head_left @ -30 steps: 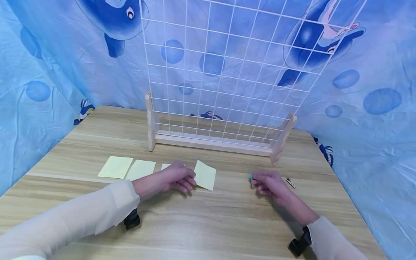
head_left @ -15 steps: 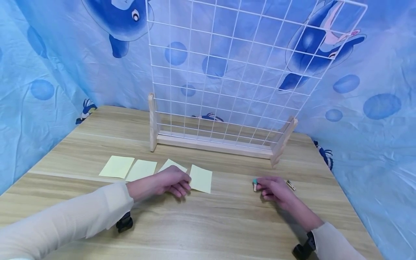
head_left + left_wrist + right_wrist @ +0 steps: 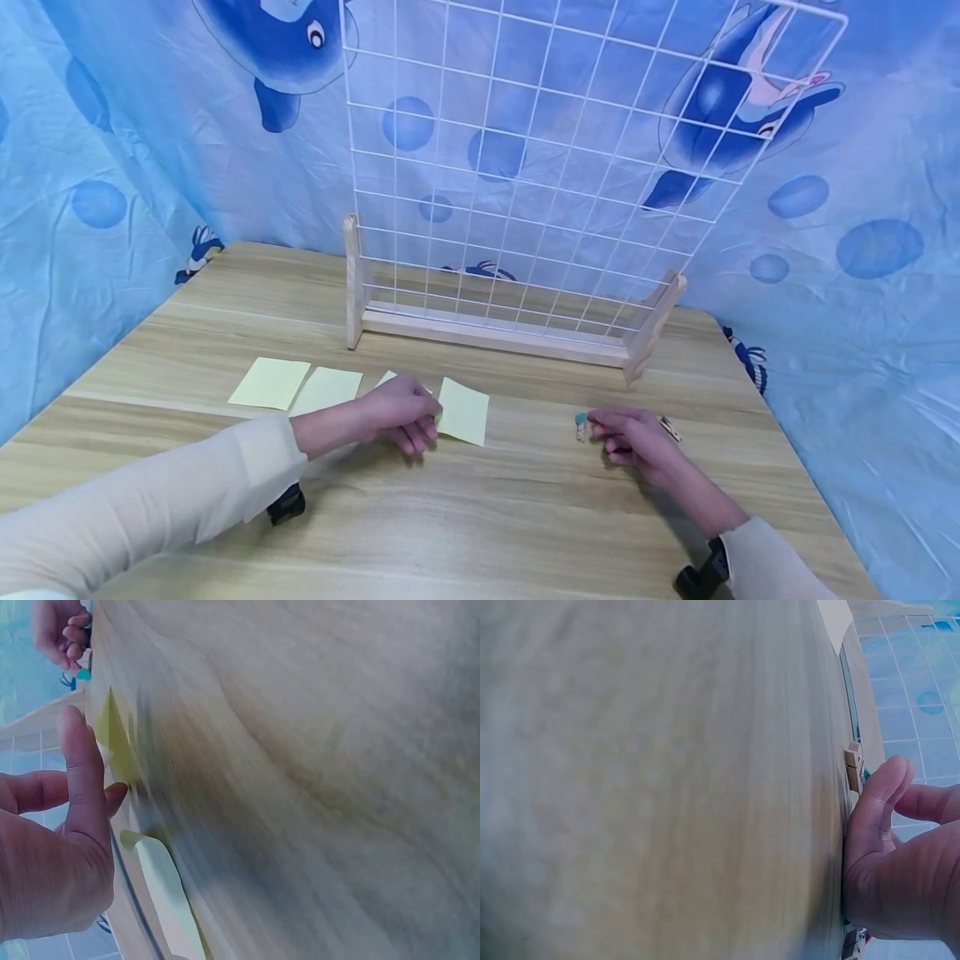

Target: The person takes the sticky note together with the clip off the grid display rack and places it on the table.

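My left hand [image 3: 402,414] lies over the left edge of the rightmost pale yellow sticky note [image 3: 463,412], fingers loosely bent. It partly covers another note [image 3: 388,377] just behind it. In the left wrist view, the thumb [image 3: 82,765] stretches out near a note [image 3: 116,735] with a raised corner. My right hand [image 3: 633,437] rests low over the table, its fingertips right beside a small wooden clothespin [image 3: 581,427] with a teal end. The right wrist view shows that clothespin [image 3: 853,766] just beyond the thumb tip.
Two more sticky notes lie at left, one at the far end [image 3: 270,383] and one beside it [image 3: 326,390]. A second clothespin [image 3: 671,428] lies right of my right hand. Behind stands a white wire grid [image 3: 525,175] in a wooden stand [image 3: 495,335].
The rightmost note has turned straighter and shifted slightly left with my left hand. The teal-ended clothespin, earlier in my right fingertips, now stands just left of them.
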{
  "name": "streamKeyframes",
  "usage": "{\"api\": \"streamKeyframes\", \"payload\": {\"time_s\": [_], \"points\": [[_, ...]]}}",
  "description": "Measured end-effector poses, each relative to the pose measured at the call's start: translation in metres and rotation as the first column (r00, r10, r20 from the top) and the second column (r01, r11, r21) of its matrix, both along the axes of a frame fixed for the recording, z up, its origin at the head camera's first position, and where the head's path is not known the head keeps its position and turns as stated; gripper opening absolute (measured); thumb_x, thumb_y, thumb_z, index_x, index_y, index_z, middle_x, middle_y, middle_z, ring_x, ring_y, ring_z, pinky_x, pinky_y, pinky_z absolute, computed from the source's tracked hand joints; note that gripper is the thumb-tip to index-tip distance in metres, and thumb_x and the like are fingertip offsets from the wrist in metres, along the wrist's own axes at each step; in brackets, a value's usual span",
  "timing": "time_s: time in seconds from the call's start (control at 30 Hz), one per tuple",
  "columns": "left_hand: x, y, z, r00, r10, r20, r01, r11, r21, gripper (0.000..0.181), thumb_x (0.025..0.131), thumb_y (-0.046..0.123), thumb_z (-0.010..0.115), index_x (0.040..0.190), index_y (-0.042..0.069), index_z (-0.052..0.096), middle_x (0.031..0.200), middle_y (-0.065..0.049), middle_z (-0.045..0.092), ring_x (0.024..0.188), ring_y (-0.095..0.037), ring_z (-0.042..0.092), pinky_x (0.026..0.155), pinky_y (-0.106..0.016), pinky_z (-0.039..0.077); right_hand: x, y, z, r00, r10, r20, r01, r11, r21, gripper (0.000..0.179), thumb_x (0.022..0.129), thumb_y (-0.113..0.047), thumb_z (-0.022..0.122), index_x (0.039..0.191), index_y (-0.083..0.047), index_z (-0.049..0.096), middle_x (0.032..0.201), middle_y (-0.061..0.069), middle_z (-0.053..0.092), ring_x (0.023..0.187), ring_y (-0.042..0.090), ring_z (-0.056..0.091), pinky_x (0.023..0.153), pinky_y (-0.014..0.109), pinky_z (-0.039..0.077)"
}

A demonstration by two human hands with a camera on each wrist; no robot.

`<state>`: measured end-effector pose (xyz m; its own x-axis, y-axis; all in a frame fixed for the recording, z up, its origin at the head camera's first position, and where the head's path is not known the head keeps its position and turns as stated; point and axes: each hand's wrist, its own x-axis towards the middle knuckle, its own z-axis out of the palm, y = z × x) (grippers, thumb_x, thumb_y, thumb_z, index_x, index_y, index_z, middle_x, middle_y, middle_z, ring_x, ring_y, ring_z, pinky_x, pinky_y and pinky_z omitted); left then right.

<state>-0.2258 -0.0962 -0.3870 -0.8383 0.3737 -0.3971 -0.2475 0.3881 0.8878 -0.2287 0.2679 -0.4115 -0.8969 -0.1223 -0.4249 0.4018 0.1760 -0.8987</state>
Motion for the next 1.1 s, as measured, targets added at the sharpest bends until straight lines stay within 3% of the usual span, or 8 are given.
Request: {"api": "streamKeyframes", "payload": {"time_s": [0.7, 0.83, 0.97, 1.1], "points": [[-0.004, -0.014, 0.009, 1.0, -0.013, -0.01, 0.013, 1.0, 0.002, 0.023, 0.086, 0.011, 0.05, 0.086, -0.009, 0.061, 0.07, -0.015, 0.064, 0.05, -0.017, 0.06, 0.05, -0.032, 0.053, 0.003, -0.002, 0.014, 0.999, 0.031, -0.022, -0.031, 0.999, -0.022, 0.049, 0.086, -0.026, 0.056, 0.127, -0.001, 0.045, 0.084, 0.0, 0.06, 0.056, 0.005, 0.049, 0.047, 0.016, 0.044], [-0.005, -0.018, 0.011, 0.999, -0.036, -0.011, 0.036, 0.999, 0.027, 0.025, 0.087, 0.014, 0.05, 0.092, -0.009, 0.06, 0.075, -0.017, 0.064, 0.053, -0.019, 0.061, 0.051, -0.032, 0.053, 0.004, -0.001, 0.017, 0.998, 0.036, -0.051, -0.037, 0.999, -0.012, 0.049, 0.087, -0.027, 0.056, 0.128, -0.002, 0.045, 0.086, 0.002, 0.06, 0.055, 0.006, 0.049, 0.045, 0.016, 0.043], [-0.006, -0.023, 0.016, 0.998, -0.056, -0.01, 0.056, 0.997, 0.06, 0.031, 0.09, 0.017, 0.05, 0.109, -0.006, 0.056, 0.082, -0.021, 0.064, 0.057, -0.02, 0.062, 0.054, -0.033, 0.054, 0.004, -0.001, 0.02, 0.994, 0.043, -0.105, -0.043, 0.999, 0.006, 0.048, 0.088, -0.025, 0.055, 0.128, -0.001, 0.044, 0.09, 0.007, 0.06, 0.054, 0.007, 0.05, 0.046, 0.017, 0.044], [-0.007, -0.029, 0.024, 0.995, -0.095, -0.031, 0.097, 0.992, 0.085, 0.036, 0.091, 0.019, 0.048, 0.12, -0.003, 0.049, 0.091, -0.023, 0.062, 0.064, -0.024, 0.063, 0.06, -0.037, 0.054, 0.007, -0.003, 0.027, 0.977, 0.062, -0.204, -0.048, 0.996, 0.072, 0.045, 0.089, -0.024, 0.054, 0.126, 0.001, 0.046, 0.095, 0.016, 0.057, 0.058, 0.012, 0.052, 0.051, 0.025, 0.049]]}}
